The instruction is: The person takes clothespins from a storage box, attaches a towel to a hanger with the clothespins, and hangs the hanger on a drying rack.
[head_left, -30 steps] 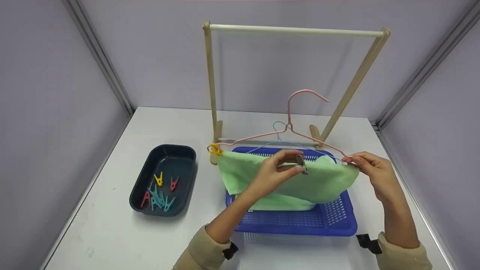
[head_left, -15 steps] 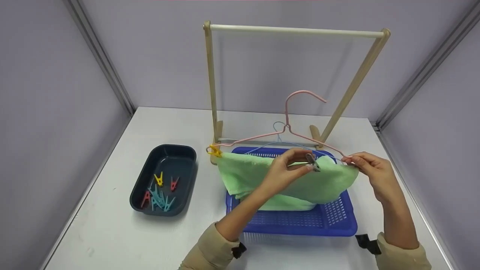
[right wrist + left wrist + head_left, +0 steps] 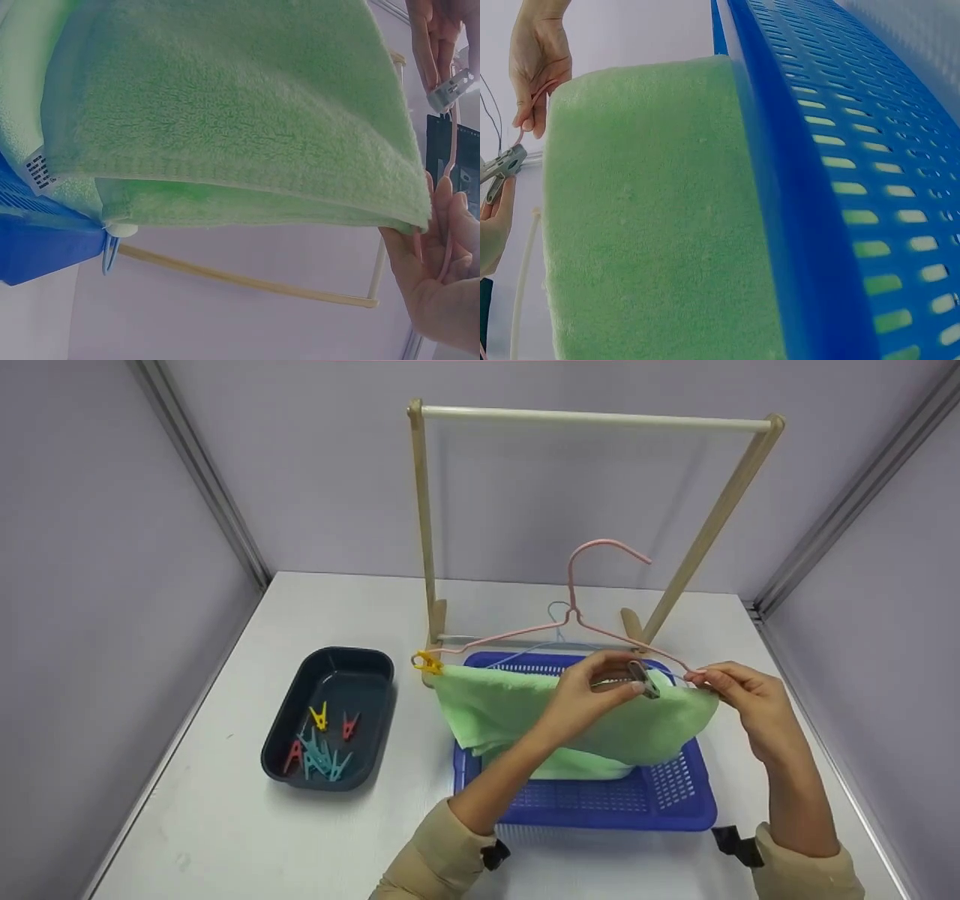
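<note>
A light green towel [image 3: 502, 697] hangs over the lower bar of a pink hanger [image 3: 502, 637], and a yellow clothespin [image 3: 428, 662] clips its left end. My left hand [image 3: 581, 697] pinches a grey clothespin [image 3: 643, 679] between thumb and fingers, in front of the towel's right half. At the hanger's right end, my right hand [image 3: 750, 701] grips the pink wire and the towel's corner. In the right wrist view the grey clothespin [image 3: 451, 91] is near the hanger wire, apart from the towel's corner. Below the towel stands a blue basket [image 3: 577, 808].
A dark tray [image 3: 274, 727] with several red, yellow and teal clothespins stands left of the basket. Behind rises a wooden rack with a white rod [image 3: 600, 417]. A light blue hanger [image 3: 557, 615] shows behind the towel, over the basket.
My left hand has moved right along the towel with the grey clothespin, closer to my right hand. The hanger has shifted slightly left; my right hand keeps its hold at the corner.
</note>
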Demonstrator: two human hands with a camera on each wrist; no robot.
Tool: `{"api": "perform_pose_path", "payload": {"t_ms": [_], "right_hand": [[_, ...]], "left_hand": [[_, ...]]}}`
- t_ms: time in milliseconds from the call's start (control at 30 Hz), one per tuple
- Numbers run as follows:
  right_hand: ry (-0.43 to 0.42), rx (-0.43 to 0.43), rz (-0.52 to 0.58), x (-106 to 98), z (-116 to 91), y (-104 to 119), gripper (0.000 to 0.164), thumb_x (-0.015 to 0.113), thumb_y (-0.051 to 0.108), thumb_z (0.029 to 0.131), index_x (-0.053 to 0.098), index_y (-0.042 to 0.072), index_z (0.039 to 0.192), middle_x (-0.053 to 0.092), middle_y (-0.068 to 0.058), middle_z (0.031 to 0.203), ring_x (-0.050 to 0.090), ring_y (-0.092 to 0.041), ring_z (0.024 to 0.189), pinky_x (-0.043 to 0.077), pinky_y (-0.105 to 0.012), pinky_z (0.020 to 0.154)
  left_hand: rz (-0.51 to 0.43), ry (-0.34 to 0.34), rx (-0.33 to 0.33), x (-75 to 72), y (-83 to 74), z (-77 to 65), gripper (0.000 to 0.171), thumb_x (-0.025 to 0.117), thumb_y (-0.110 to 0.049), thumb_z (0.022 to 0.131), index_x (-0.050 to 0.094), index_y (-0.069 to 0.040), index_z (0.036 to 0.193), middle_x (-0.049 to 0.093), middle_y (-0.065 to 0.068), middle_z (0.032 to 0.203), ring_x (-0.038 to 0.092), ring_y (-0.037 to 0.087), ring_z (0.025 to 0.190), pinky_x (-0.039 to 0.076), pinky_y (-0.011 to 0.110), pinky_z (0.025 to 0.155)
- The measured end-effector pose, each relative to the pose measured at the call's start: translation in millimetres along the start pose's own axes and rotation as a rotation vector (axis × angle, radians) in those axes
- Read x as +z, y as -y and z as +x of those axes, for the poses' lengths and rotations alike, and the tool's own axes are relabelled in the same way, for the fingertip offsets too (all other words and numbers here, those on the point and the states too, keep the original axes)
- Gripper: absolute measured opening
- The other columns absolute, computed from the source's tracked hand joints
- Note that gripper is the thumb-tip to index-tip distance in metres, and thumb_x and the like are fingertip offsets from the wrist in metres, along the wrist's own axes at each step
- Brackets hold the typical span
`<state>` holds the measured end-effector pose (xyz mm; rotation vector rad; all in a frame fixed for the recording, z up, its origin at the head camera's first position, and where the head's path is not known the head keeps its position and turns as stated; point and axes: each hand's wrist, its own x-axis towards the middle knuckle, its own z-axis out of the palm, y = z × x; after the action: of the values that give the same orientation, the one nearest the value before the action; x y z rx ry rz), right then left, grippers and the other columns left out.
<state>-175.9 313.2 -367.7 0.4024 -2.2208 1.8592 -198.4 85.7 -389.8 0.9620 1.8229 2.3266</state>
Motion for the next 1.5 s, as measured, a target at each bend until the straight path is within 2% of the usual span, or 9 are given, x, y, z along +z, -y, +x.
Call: {"api": "perform_pose_path", "payload": {"t_ms": [133,233,367,500,633,1033,1333,1500], "right_hand": [[-0.007,0.000,0.004,0.7,0.0,0.5,0.021,0.049,-0.001,0.093,0.059,-0.019,0.094,0.068,-0.007,0.085,0.063,-0.016,0.086,0.048,-0.020,0.079],[-0.010,0.000,0.016,1.2,-0.5,-0.3,0.020,0.049,-0.002,0.093,0.059,-0.019,0.093,0.067,-0.009,0.085,0.063,-0.016,0.086,0.048,-0.021,0.079],[-0.014,-0.003,0.026,1.7,-0.5,-1.1,0.019,0.049,-0.003,0.093,0.059,-0.020,0.093,0.067,-0.009,0.084,0.063,-0.016,0.084,0.049,-0.021,0.078],[-0.017,-0.008,0.023,2.0,0.3,-0.7,0.019,0.049,-0.003,0.092,0.059,-0.019,0.093,0.067,-0.007,0.084,0.062,-0.015,0.084,0.048,-0.021,0.078],[-0.016,-0.010,0.029,2.4,0.3,-0.7,0.019,0.049,-0.003,0.093,0.060,-0.019,0.092,0.067,-0.006,0.084,0.062,-0.015,0.084,0.048,-0.021,0.078],[-0.013,-0.020,0.036,4.4,-0.5,0.1,0.018,0.049,-0.005,0.092,0.060,-0.019,0.092,0.066,-0.007,0.086,0.061,-0.019,0.084,0.049,-0.021,0.076],[-0.011,-0.027,0.038,4.7,-0.1,-0.7,0.018,0.049,-0.006,0.092,0.060,-0.019,0.093,0.067,-0.008,0.087,0.061,-0.016,0.085,0.049,-0.021,0.077],[-0.012,-0.029,0.052,4.8,0.1,-1.4,0.017,0.049,-0.006,0.092,0.060,-0.019,0.092,0.067,-0.008,0.086,0.061,-0.016,0.084,0.049,-0.022,0.076]], "left_hand": [[0.009,-0.009,-0.012,5.3,-14.9,1.2,0.034,0.062,0.004,0.085,0.053,0.010,0.117,0.059,0.019,0.110,0.057,0.014,0.102,0.047,0.028,0.087],[0.016,-0.015,-0.019,8.2,-11.8,2.6,0.034,0.063,0.004,0.084,0.054,0.009,0.116,0.061,0.014,0.108,0.058,0.012,0.100,0.048,0.027,0.085],[0.009,-0.014,-0.038,9.6,5.2,6.7,0.035,0.065,0.001,0.083,0.056,0.005,0.117,0.062,0.004,0.105,0.058,0.006,0.097,0.048,0.025,0.084],[0.016,-0.018,-0.066,11.5,3.9,9.7,0.035,0.065,0.001,0.083,0.056,0.005,0.117,0.062,0.010,0.105,0.059,0.009,0.096,0.048,0.024,0.083],[0.043,-0.025,-0.059,14.0,2.8,11.6,0.034,0.065,0.002,0.083,0.057,0.006,0.115,0.062,0.014,0.106,0.060,0.011,0.096,0.048,0.023,0.082],[0.012,-0.022,-0.069,23.2,5.6,15.8,0.031,0.067,-0.001,0.082,0.059,0.004,0.111,0.063,0.004,0.102,0.060,0.005,0.093,0.048,0.022,0.081],[0.077,-0.005,-0.055,28.0,6.6,17.6,0.027,0.067,-0.003,0.083,0.061,0.003,0.109,0.064,0.005,0.102,0.060,0.004,0.092,0.048,0.019,0.081],[0.088,-0.028,-0.064,29.5,8.1,19.2,0.027,0.067,-0.004,0.083,0.062,0.002,0.108,0.064,0.003,0.101,0.060,0.002,0.091,0.047,0.019,0.081]]}}
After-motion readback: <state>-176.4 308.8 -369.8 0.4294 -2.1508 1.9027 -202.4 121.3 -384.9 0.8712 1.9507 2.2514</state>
